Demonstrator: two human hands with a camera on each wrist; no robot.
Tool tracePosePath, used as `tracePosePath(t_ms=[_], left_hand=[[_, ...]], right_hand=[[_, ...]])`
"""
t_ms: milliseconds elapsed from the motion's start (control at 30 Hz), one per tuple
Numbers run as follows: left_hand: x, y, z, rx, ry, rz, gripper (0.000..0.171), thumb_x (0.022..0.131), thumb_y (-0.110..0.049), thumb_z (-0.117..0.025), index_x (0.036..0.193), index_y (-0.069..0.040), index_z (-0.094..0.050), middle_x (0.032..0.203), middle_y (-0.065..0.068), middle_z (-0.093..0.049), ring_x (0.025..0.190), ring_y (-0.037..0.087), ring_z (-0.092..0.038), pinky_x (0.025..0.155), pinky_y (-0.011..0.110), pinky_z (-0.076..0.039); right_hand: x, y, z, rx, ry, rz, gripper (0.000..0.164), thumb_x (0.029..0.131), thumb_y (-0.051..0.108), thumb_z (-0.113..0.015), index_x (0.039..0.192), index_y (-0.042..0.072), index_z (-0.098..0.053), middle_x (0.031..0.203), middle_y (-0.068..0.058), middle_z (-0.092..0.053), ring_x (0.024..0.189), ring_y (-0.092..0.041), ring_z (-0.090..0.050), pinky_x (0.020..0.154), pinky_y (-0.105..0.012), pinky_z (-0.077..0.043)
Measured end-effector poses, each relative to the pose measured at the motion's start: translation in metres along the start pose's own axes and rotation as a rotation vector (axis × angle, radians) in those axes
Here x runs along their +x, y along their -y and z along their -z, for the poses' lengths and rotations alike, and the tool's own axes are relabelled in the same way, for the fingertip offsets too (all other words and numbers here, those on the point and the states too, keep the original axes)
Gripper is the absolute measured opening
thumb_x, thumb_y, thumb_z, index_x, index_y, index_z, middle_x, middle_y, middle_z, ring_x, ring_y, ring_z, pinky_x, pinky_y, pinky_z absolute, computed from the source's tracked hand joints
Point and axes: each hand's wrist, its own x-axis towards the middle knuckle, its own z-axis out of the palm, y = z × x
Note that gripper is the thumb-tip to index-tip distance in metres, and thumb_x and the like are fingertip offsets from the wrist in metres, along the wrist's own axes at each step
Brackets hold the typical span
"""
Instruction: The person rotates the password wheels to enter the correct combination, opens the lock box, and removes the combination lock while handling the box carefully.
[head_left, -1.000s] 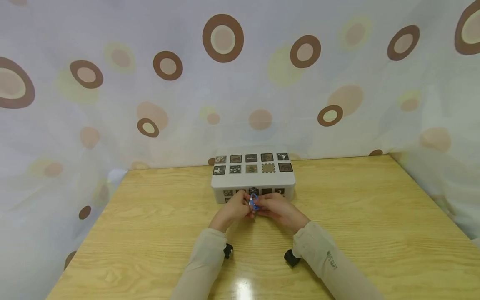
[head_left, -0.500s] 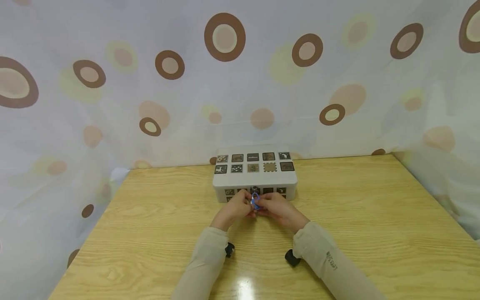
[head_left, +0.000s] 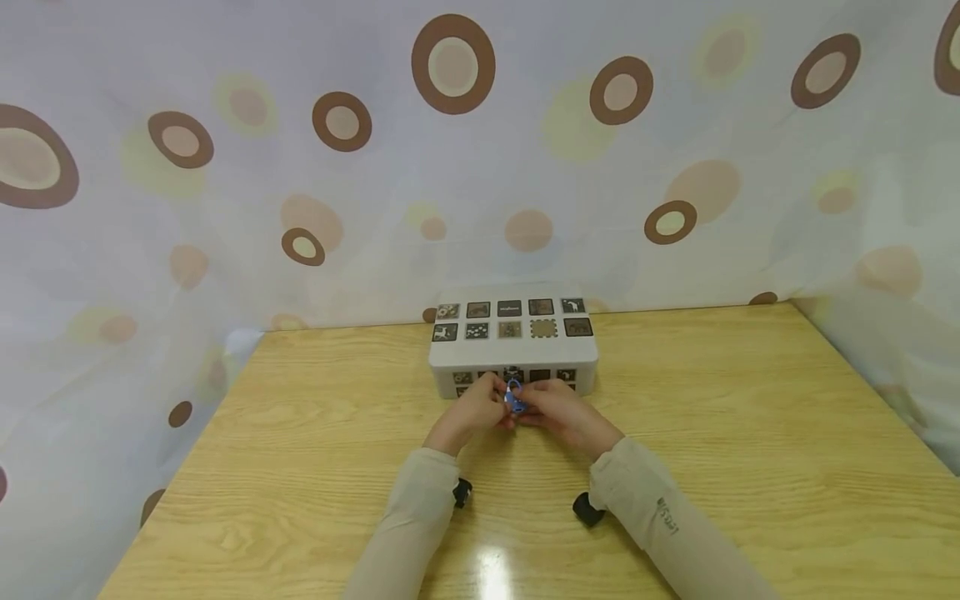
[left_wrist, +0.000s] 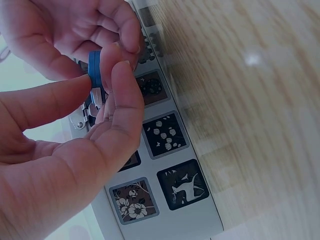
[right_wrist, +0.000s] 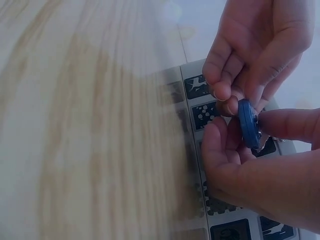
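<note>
A small blue padlock (head_left: 515, 402) with a looped shackle is at the front of a white box (head_left: 510, 355), by its metal latch (left_wrist: 79, 119). My left hand (head_left: 476, 406) pinches the padlock between thumb and fingertips from the left. From the other side my right hand (head_left: 566, 410) grips it too, its thumb on the face with small metal parts in the right wrist view. The padlock's blue body (right_wrist: 247, 124) shows edge-on between the fingers there. Fingers hide part of the latch and shackle.
The box carries dark square pictures on its lid and front, and stands at the back of a wooden table (head_left: 322, 433). A patterned curtain (head_left: 375, 200) hangs behind and along both sides. Black wrist cameras (head_left: 588, 509) sit under the sleeves.
Both hands keep hold of the padlock at the box front, with only slight finger movement and a small turn of the padlock. The head view has tilted and shifted a little.
</note>
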Motion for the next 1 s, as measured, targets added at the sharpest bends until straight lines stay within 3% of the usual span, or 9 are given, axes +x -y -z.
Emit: tracePosePath(t_ms=[333,533,867,1000], left_hand=[[-0.0002,-0.0009,-0.0002,-0.010,-0.007,0.000,0.023,0.090,0.014,-0.046,0.112,0.009,-0.042,0.078,0.016,-0.056,0.075,0.033,-0.066,0.074,0.039,-0.057],[-0.0002,-0.0011,0.0001,0.004,-0.002,0.009,0.023,0.091,0.014,-0.047,0.113,0.009,-0.042,0.080,0.017,-0.058,0.078,0.035,-0.066,0.074,0.038,-0.057],[0.0016,0.0014,0.0001,-0.015,0.003,0.013,0.024,0.090,0.015,-0.046,0.113,0.008,-0.042,0.078,0.016,-0.057,0.072,0.027,-0.065,0.073,0.037,-0.057],[0.0009,0.0013,-0.0001,-0.018,0.000,0.003,0.024,0.090,0.015,-0.047,0.113,0.009,-0.042,0.080,0.018,-0.058,0.075,0.032,-0.066,0.074,0.037,-0.057]], right_hand=[[-0.0016,0.0019,-0.0021,0.000,0.004,0.013,0.032,0.099,0.001,-0.045,0.119,-0.023,-0.049,0.103,-0.015,-0.058,0.084,-0.011,-0.061,0.089,-0.035,-0.051],[-0.0010,0.0031,0.0007,0.010,-0.008,-0.022,0.033,0.099,0.004,-0.045,0.118,-0.022,-0.051,0.097,-0.011,-0.061,0.082,-0.013,-0.062,0.087,-0.034,-0.052],[-0.0020,0.0040,0.0023,-0.012,0.006,-0.027,0.033,0.098,0.001,-0.044,0.120,-0.022,-0.050,0.103,-0.013,-0.059,0.085,-0.011,-0.061,0.085,-0.030,-0.052],[-0.0018,0.0027,0.0024,-0.019,0.008,-0.008,0.032,0.098,-0.001,-0.043,0.120,-0.023,-0.049,0.105,-0.016,-0.060,0.084,-0.010,-0.061,0.085,-0.030,-0.052]])
